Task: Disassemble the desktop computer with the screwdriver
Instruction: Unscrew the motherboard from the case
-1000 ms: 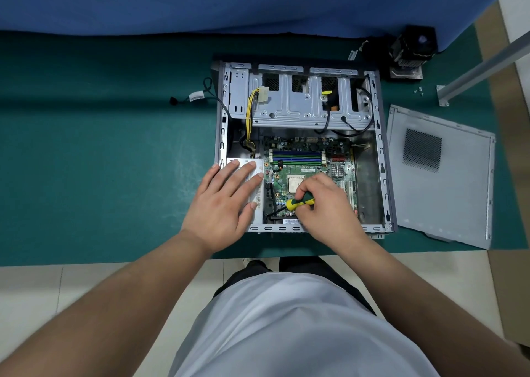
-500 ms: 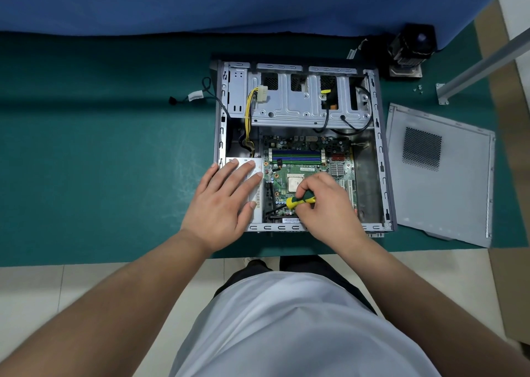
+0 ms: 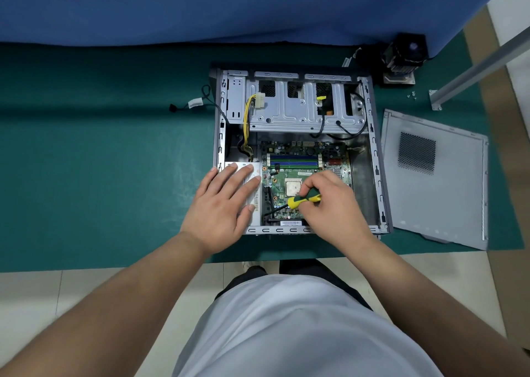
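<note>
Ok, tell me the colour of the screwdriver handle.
Yellow and dark green, seen in the head view: the screwdriver gripped by the right hand.

1 PC case (image 3: 375,147), 1 screwdriver (image 3: 301,201), 1 side panel (image 3: 447,204), 1 cooler (image 3: 401,58), 2 hands.

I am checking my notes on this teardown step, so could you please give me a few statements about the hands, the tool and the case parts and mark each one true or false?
1. The right hand grips the yellow and green screwdriver over the motherboard. True.
2. The left hand holds a second screwdriver. False: it rests flat, fingers straight, on the silver part at the case's left side.
3. The side panel is fitted on the computer case. False: it lies on the green mat, right of the open case.
4. The cooler with fan sits outside the case, beyond its far right corner. True.
</note>
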`<act>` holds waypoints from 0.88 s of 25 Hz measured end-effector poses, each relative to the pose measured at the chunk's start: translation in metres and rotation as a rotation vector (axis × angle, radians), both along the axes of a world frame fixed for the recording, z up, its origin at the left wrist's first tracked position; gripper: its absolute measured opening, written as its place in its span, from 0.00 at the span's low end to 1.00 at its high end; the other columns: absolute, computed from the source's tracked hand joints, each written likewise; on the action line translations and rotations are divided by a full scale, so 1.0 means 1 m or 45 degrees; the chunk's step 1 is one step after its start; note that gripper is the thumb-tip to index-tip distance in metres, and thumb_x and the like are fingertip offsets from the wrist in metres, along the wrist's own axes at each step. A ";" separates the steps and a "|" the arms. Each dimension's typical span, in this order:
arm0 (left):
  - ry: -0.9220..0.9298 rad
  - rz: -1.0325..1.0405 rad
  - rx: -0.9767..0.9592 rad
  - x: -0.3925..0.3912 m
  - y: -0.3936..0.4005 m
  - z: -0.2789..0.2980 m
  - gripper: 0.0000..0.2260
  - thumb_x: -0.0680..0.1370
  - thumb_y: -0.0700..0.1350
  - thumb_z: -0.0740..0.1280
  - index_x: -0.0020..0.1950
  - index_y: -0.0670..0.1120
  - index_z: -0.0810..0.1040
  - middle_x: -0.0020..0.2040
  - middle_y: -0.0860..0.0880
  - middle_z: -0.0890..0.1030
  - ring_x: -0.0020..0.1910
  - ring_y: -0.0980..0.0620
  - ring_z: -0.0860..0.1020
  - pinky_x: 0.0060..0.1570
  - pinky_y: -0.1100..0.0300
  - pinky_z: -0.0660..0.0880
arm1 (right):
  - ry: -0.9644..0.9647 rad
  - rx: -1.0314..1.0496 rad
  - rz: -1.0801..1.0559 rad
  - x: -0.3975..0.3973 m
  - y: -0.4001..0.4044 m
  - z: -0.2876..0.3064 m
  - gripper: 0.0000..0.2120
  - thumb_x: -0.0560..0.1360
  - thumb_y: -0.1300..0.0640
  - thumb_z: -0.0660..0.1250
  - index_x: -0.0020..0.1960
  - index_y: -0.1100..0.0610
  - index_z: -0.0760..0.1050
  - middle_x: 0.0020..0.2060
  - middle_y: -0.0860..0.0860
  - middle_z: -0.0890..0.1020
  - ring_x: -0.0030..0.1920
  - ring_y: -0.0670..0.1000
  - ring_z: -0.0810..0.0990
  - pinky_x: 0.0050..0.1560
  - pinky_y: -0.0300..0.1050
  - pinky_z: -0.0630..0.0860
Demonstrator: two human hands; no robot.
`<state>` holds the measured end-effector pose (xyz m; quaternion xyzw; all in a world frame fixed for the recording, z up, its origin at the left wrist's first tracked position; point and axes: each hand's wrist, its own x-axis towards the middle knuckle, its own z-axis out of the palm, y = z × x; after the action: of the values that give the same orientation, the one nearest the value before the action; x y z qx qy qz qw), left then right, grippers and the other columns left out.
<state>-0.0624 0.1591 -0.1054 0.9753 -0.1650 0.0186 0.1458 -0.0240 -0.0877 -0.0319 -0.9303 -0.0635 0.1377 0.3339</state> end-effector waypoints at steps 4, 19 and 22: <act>0.220 0.125 -0.131 0.004 -0.005 0.014 0.23 0.81 0.56 0.57 0.77 0.56 0.69 0.79 0.57 0.65 0.80 0.51 0.58 0.80 0.49 0.44 | -0.052 0.047 -0.113 0.007 -0.014 0.026 0.12 0.70 0.64 0.70 0.41 0.48 0.75 0.46 0.43 0.76 0.41 0.43 0.75 0.37 0.30 0.66; 1.612 0.805 -2.122 0.049 -0.085 0.086 0.11 0.81 0.37 0.65 0.57 0.34 0.83 0.56 0.35 0.85 0.55 0.41 0.85 0.48 0.56 0.84 | -0.079 0.374 -0.582 0.004 -0.073 0.099 0.08 0.63 0.55 0.67 0.40 0.47 0.79 0.31 0.44 0.82 0.26 0.45 0.69 0.26 0.34 0.66; 1.635 0.840 -2.146 0.055 -0.083 0.087 0.11 0.81 0.33 0.62 0.58 0.33 0.82 0.55 0.33 0.84 0.55 0.42 0.85 0.45 0.58 0.83 | -0.046 0.368 -0.629 0.007 -0.081 0.096 0.09 0.63 0.54 0.68 0.42 0.45 0.79 0.33 0.42 0.82 0.33 0.50 0.75 0.34 0.45 0.72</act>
<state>-0.0075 0.0758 -0.0180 0.3883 0.2745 -0.3459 0.8088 -0.0171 -0.1685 0.0639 -0.8627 0.1401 0.0251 0.4853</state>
